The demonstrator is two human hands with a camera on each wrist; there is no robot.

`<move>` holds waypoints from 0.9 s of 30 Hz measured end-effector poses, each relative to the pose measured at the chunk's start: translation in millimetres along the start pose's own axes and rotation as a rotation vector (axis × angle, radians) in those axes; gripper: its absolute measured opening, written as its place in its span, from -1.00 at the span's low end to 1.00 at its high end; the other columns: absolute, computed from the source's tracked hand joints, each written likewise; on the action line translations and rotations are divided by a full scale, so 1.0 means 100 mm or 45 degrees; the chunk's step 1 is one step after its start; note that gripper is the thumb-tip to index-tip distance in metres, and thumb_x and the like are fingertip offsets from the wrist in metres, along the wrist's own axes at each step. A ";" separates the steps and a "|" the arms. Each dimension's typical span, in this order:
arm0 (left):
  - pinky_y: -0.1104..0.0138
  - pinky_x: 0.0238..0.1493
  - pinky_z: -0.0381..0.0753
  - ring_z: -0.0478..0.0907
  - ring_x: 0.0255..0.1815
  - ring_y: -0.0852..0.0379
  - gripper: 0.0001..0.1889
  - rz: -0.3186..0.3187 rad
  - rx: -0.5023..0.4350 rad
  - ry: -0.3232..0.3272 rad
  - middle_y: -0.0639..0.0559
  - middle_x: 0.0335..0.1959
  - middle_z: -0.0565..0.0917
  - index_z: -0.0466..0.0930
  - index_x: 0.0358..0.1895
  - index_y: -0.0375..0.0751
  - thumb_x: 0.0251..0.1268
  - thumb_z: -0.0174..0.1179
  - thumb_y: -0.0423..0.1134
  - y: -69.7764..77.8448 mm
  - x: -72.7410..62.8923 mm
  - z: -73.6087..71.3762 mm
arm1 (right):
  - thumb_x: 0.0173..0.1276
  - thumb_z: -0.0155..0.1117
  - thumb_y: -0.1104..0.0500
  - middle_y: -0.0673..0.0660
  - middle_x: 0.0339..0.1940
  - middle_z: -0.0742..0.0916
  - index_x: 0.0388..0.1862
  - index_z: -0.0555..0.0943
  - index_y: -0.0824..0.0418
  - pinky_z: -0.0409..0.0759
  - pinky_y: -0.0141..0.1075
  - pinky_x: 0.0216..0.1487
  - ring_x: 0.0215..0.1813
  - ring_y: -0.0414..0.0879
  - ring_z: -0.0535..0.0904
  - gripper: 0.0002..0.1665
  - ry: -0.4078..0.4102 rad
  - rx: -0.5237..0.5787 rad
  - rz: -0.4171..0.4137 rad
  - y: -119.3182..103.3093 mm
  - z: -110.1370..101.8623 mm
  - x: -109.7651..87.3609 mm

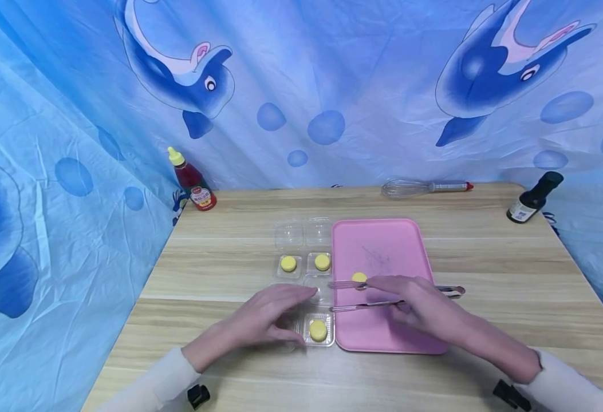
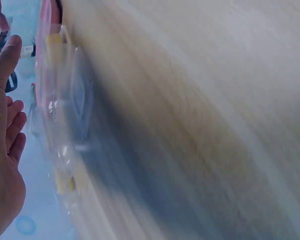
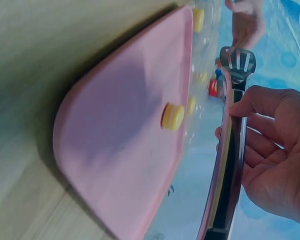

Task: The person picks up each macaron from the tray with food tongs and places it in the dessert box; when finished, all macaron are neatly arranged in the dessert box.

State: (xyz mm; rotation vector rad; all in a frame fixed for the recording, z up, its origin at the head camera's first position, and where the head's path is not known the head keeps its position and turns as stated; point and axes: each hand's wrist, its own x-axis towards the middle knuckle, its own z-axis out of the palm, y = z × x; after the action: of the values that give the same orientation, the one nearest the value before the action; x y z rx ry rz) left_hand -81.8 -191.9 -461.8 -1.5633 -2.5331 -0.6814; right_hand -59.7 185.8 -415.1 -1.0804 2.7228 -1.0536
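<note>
My right hand [image 1: 427,303] grips a pair of metal serving tongs [image 3: 224,175] above the pink tray [image 1: 378,233]; the slotted tip points left. One yellow macaron [image 3: 173,117] lies on the tray, partly overlapped by the tongs in the head view. My left hand [image 1: 267,313], fingers spread and holding nothing, hovers at the clear plastic boxes left of the tray. Three boxes show a macaron each: the back left macaron [image 1: 288,264], back right macaron [image 1: 322,262] and front macaron [image 1: 318,330]. The left hand hides part of the front boxes.
Transparent raised lids [image 1: 289,233] stand behind the back boxes. A whisk [image 1: 409,187] lies along the table's back edge. A red sauce bottle [image 1: 194,183] stands at the back left corner, a dark bottle [image 1: 533,200] at the back right. A blue dolphin-print curtain [image 1: 301,80] hangs behind.
</note>
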 end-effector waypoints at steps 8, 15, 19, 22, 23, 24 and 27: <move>-0.15 0.43 0.52 0.52 0.44 -0.21 0.06 -0.193 -0.165 0.063 -0.07 0.54 0.49 0.35 0.62 -0.13 0.02 0.66 0.08 -0.05 -0.16 -0.17 | 0.03 0.41 0.68 0.17 0.31 0.73 0.41 0.64 0.18 0.64 -0.39 -0.41 -0.26 -0.23 0.66 -0.08 0.040 0.007 0.074 0.19 -0.12 -0.02; -0.07 0.43 0.55 0.54 0.43 -0.08 0.05 -0.262 -0.198 0.079 -0.05 0.49 0.55 0.40 0.59 -0.08 -0.05 0.70 0.06 -0.09 -0.32 -0.24 | 0.08 0.39 0.65 0.25 0.31 0.73 0.44 0.62 0.19 0.45 -0.43 -0.65 -0.62 -0.40 0.28 -0.10 0.039 0.032 0.155 0.36 -0.13 -0.04; -0.06 0.38 0.60 0.60 0.37 -0.06 0.01 -0.217 -0.161 0.085 -0.02 0.44 0.60 0.47 0.53 -0.14 -0.04 0.69 0.10 -0.10 -0.42 -0.23 | 0.10 0.41 0.63 0.25 0.30 0.73 0.44 0.62 0.19 0.49 -0.40 -0.63 -0.60 -0.36 0.34 -0.12 0.036 0.031 0.180 0.41 -0.12 -0.05; -0.07 0.35 0.62 0.62 0.33 -0.10 -0.02 -0.186 -0.138 0.089 -0.02 0.40 0.64 0.52 0.49 -0.17 -0.05 0.69 0.10 -0.11 -0.49 -0.21 | 0.11 0.41 0.61 0.23 0.26 0.76 0.43 0.63 0.18 0.48 -0.40 -0.63 -0.61 -0.38 0.31 -0.15 0.038 0.014 0.183 0.44 -0.11 -0.06; -0.06 0.35 0.62 0.63 0.33 -0.10 -0.03 -0.183 -0.133 0.089 -0.01 0.39 0.65 0.53 0.48 -0.16 -0.06 0.69 0.10 -0.11 -0.51 -0.21 | 0.11 0.40 0.61 0.23 0.25 0.77 0.42 0.64 0.17 0.48 -0.40 -0.63 -0.60 -0.38 0.31 -0.15 0.040 0.008 0.180 0.45 -0.11 -0.06; -0.06 0.35 0.63 0.63 0.32 -0.10 -0.04 -0.180 -0.126 0.090 0.00 0.38 0.65 0.54 0.47 -0.15 -0.05 0.69 0.11 -0.10 -0.53 -0.20 | 0.11 0.39 0.61 0.22 0.24 0.77 0.42 0.64 0.17 0.48 -0.40 -0.62 -0.60 -0.38 0.32 -0.15 0.041 0.001 0.177 0.45 -0.11 -0.06; -0.03 0.33 0.64 0.64 0.31 -0.06 -0.06 -0.163 -0.098 0.101 0.03 0.35 0.67 0.57 0.45 -0.14 -0.06 0.69 0.12 -0.10 -0.59 -0.19 | 0.12 0.39 0.61 0.20 0.23 0.78 0.42 0.64 0.14 0.46 -0.40 -0.63 -0.60 -0.38 0.30 -0.14 0.045 -0.009 0.177 0.47 -0.11 -0.07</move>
State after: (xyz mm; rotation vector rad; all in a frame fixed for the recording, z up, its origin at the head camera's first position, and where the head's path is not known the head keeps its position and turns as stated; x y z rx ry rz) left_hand -65.5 -252.2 -465.9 -1.3752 -2.5942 -0.8472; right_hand -85.2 220.9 -436.4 -0.8658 2.7834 -1.0528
